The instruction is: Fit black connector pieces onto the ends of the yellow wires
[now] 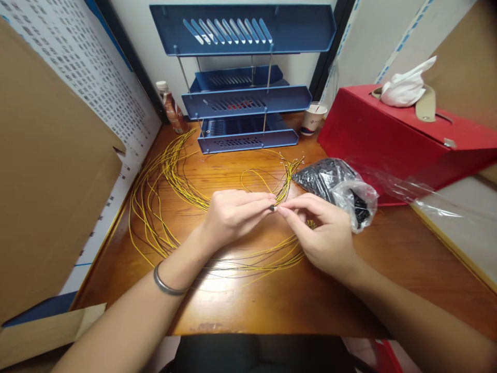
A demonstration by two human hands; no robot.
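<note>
Above the desk [295,316], left hand [235,213] and right hand [329,235] pinch what seems a black connector [272,207] between them.

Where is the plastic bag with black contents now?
Head view, right of centre: the plastic bag lies between the right hand and the red box.

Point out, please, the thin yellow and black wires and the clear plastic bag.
Thin yellow and black wires [188,195]: head view, the dense left-side bundle.
Clear plastic bag [347,190]: head view, its crumpled whitish part.
</note>
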